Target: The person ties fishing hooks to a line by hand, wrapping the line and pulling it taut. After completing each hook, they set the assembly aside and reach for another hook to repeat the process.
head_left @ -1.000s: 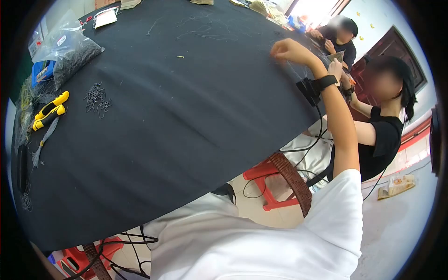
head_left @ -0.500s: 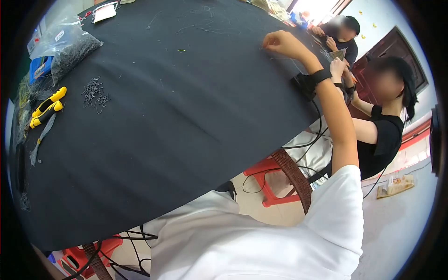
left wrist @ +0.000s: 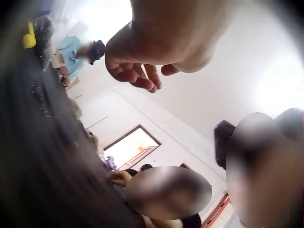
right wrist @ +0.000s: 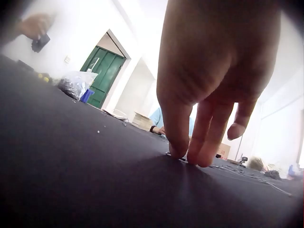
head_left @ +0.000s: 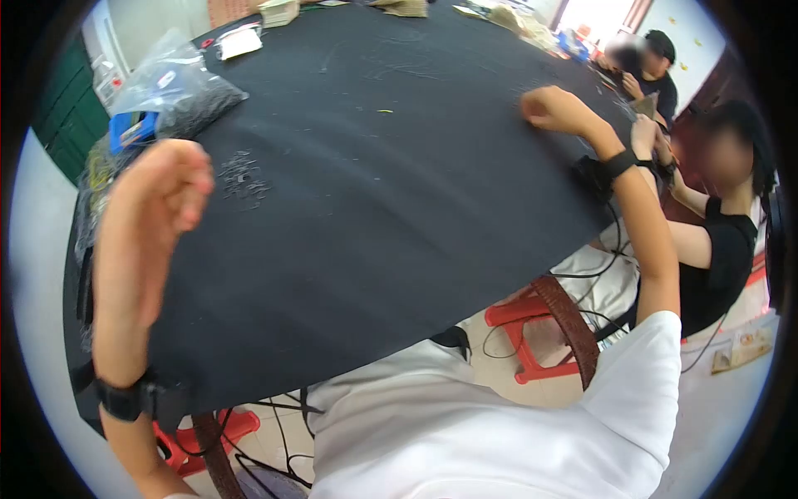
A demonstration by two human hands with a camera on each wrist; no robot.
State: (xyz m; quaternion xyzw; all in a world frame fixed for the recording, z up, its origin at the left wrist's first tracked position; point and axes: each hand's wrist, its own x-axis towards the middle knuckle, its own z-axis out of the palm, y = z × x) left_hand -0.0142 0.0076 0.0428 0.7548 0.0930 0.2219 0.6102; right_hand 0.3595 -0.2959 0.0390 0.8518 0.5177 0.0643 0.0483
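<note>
My left hand [head_left: 158, 220] is raised over the left side of the black cloth [head_left: 357, 249], its fingers loosely bent and holding nothing; the left wrist view shows the same hand [left wrist: 164, 45] in the air. To its right lies a pile of small dark hook-like pieces [head_left: 243, 179]. Over the far right of the cloth is my right hand [head_left: 561, 110]. In the right wrist view this hand [right wrist: 209, 95] points down, thumb and fingertips pinching a thin dark piece [right wrist: 168, 154] at the cloth surface. Most of that piece is hidden.
A clear bag of dark strands [head_left: 199, 104] and a blue box [head_left: 133, 130] sit at the left edge. Pale threads [head_left: 399, 66] lie on the far cloth. A seated person in black [head_left: 723, 266] is close on the right. Black cables [head_left: 283, 441] hang below the table edge.
My left hand has come into view at the left, covering where the yellow-handled tool was seen. The whole head view has shifted, with the table appearing farther right. My right hand stays over the far right.
</note>
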